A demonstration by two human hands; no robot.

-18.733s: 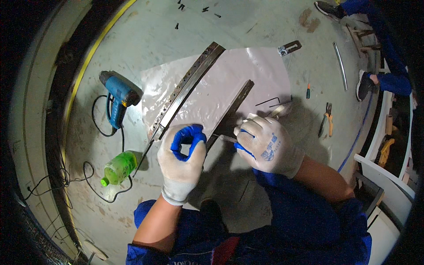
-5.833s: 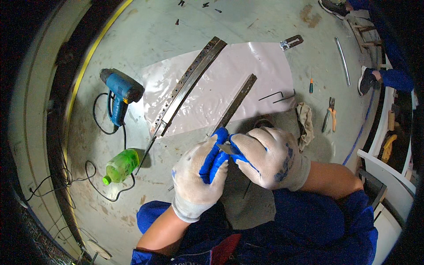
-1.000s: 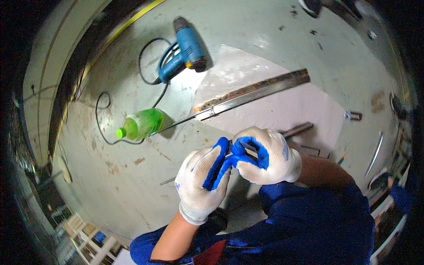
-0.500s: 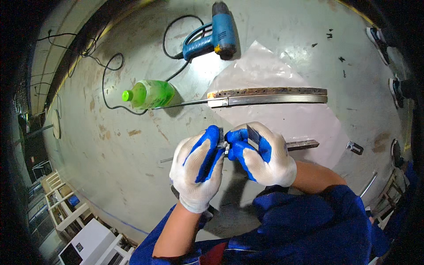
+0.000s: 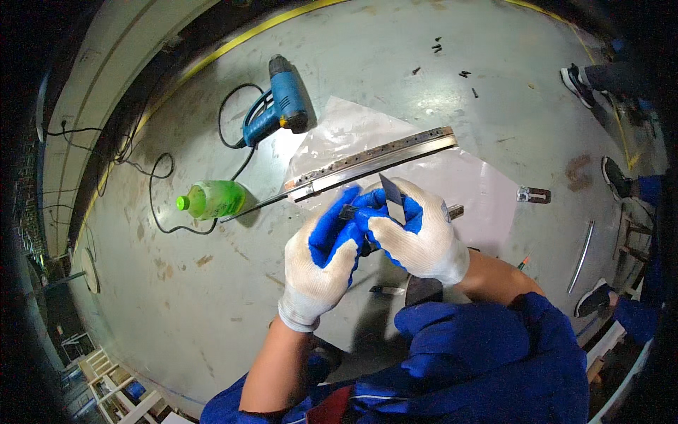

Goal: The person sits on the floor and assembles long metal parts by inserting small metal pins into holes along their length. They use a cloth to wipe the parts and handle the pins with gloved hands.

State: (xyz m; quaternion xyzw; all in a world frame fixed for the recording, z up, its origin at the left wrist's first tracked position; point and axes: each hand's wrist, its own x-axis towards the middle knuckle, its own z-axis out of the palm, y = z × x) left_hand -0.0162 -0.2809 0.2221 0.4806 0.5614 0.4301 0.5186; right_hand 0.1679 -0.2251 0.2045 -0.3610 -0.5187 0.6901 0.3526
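Observation:
Both my hands wear white knit gloves with blue coated palms and fingers. My left hand [image 5: 318, 265] is closed, fingertips pressed together around a small dark piece [image 5: 347, 212] whose kind I cannot make out. Touching it there are the fingertips of my right hand [image 5: 420, 237], which is closed too. A flat grey metal blade [image 5: 393, 201], like a scraper's, sticks up between my right thumb and fingers. Just beyond my hands lies a long metal strip [image 5: 385, 160] with a rusty, hole-studded bar [image 5: 374, 151] alongside it. Part of another metal bar [image 5: 455, 211] shows beside my right hand.
A pale sheet [image 5: 487, 191] lies under the strip. Left of it are a blue heat gun [image 5: 286, 99] with a black cord and a green bottle [image 5: 212, 199] on its side. Several screws [image 5: 465, 74], a metal bracket [image 5: 534, 195] and a rod [image 5: 580, 258] lie rightward, near another person's shoes [image 5: 578, 86].
My view has turned and shifted, so the strip now slants up to the right. My hands stay together; the small piece with white on it between them has given place to a dark one.

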